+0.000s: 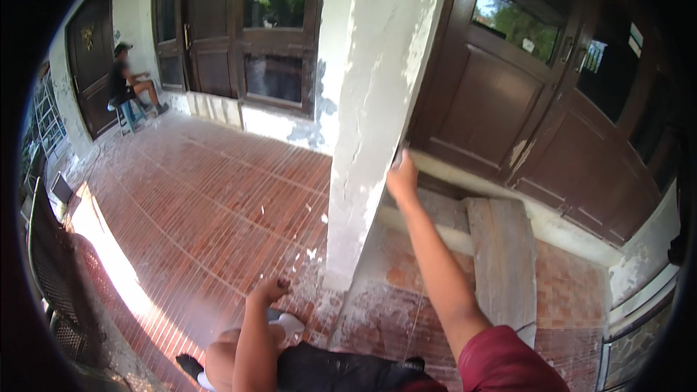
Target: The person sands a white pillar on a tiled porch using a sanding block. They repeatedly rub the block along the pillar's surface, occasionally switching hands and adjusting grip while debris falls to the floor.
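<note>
My right hand [403, 176] is raised on an outstretched arm to the edge of a white pillar [348, 138] with cracked, peeling paint. Its fingers are closed round a small dark thing that I cannot make out, held against the pillar's edge. Lower down, my left hand [268, 291] hangs above my bent leg with its fingers curled in, and nothing shows in it. Several pale paint flakes [312, 253] lie on the red tiled floor [196, 196] near the pillar's foot.
Brown double doors [486, 101] stand right of the pillar, above a step. A worn board [501, 254] leans there. Far left, a person [131, 81] sits on a blue stool [128, 115] by a dark door. A dark mesh chair [58, 276] stands at the left edge.
</note>
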Available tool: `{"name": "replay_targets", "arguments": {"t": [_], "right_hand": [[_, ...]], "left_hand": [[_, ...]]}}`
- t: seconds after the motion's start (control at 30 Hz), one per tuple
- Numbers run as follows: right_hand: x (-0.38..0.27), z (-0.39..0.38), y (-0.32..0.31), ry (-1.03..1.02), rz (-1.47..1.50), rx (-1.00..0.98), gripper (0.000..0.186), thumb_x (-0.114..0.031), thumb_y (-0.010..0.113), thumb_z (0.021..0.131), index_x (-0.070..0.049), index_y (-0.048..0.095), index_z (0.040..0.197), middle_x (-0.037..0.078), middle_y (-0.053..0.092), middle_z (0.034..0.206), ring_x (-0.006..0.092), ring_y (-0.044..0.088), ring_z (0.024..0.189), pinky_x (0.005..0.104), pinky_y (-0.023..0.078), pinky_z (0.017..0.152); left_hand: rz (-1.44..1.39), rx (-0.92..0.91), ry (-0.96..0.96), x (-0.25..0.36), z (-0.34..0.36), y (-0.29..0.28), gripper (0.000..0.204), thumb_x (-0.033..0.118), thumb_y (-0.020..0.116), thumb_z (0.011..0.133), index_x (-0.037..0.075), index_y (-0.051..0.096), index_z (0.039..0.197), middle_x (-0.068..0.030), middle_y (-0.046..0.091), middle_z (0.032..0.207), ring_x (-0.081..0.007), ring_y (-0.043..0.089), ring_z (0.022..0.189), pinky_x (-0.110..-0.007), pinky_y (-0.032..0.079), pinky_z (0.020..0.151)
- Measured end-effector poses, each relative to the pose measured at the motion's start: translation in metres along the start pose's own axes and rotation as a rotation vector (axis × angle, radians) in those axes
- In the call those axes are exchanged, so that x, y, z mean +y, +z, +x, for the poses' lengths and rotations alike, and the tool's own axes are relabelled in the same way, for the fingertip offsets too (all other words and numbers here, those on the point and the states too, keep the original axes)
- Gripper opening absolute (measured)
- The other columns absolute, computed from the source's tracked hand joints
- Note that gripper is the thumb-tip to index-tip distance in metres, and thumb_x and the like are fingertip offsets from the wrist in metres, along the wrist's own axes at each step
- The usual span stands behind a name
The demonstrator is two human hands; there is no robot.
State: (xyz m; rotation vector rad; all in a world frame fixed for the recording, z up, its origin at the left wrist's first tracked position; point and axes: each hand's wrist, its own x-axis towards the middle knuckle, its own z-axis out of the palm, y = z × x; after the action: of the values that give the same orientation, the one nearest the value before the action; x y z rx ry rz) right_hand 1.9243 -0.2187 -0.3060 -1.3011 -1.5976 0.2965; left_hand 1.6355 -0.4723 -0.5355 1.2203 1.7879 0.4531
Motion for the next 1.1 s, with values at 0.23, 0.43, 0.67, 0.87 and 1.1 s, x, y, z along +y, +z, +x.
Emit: {"name": "replay_targets", "arguments": {"t": [0.23, 0.43, 0.67, 0.87, 1.1], "right_hand": [[0.02, -0.022, 0.014, 0.107, -0.023, -0.07, 0.049, 0.002, 0.045, 0.078, 0.005, 0.046, 0.128, 0.03, 0.06, 0.107, 0.0444, 0.058, 0.102, 0.0476, 0.046, 0.088], [0.033, -0.031, 0.023, 0.158, -0.087, -0.105, 0.043, 0.003, 0.047, 0.077, 0.007, 0.052, 0.12, 0.031, 0.062, 0.102, 0.044, 0.059, 0.101, 0.0463, 0.047, 0.086], [0.041, -0.039, 0.031, 0.218, -0.1, -0.173, 0.042, 0.002, 0.049, 0.075, 0.008, 0.052, 0.117, 0.031, 0.062, 0.102, 0.0447, 0.059, 0.101, 0.047, 0.047, 0.087], [0.04, -0.04, 0.034, 0.143, 0.01, -0.032, 0.042, 0.004, 0.047, 0.076, 0.007, 0.051, 0.118, 0.031, 0.06, 0.108, 0.0447, 0.057, 0.104, 0.047, 0.045, 0.091], [0.045, -0.038, 0.034, 0.041, 0.154, 0.006, 0.044, 0.003, 0.047, 0.076, 0.007, 0.048, 0.12, 0.032, 0.061, 0.104, 0.0455, 0.056, 0.105, 0.0452, 0.045, 0.09]], "left_hand": [[-0.06, -0.065, 0.009, -0.011, 0.011, 0.003, 0.03, 0.026, 0.072, 0.079, 0.008, 0.048, 0.076, -0.0004, 0.051, 0.068, -0.0106, 0.046, 0.06, -0.03, 0.041, 0.05], [-0.072, -0.064, 0.009, -0.017, 0.025, 0.005, 0.029, 0.022, 0.074, 0.08, 0.007, 0.049, 0.078, -0.0014, 0.052, 0.071, -0.0098, 0.045, 0.062, -0.03, 0.04, 0.051], [-0.046, 0.036, 0.111, -0.025, 0.032, 0.007, 0.03, 0.026, 0.074, 0.078, 0.005, 0.053, 0.083, -0.0022, 0.055, 0.072, -0.0115, 0.048, 0.061, -0.031, 0.043, 0.053], [-0.076, 0.011, -0.035, -0.01, 0.011, -0.002, 0.034, 0.029, 0.077, 0.074, 0.006, 0.052, 0.078, -0.0028, 0.053, 0.067, -0.0127, 0.045, 0.058, -0.033, 0.04, 0.051], [-0.035, 0.01, 0.036, -0.012, 0.016, -0.005, 0.032, 0.026, 0.075, 0.076, 0.004, 0.053, 0.082, -0.0042, 0.055, 0.071, -0.0135, 0.05, 0.061, -0.033, 0.044, 0.052]]}}
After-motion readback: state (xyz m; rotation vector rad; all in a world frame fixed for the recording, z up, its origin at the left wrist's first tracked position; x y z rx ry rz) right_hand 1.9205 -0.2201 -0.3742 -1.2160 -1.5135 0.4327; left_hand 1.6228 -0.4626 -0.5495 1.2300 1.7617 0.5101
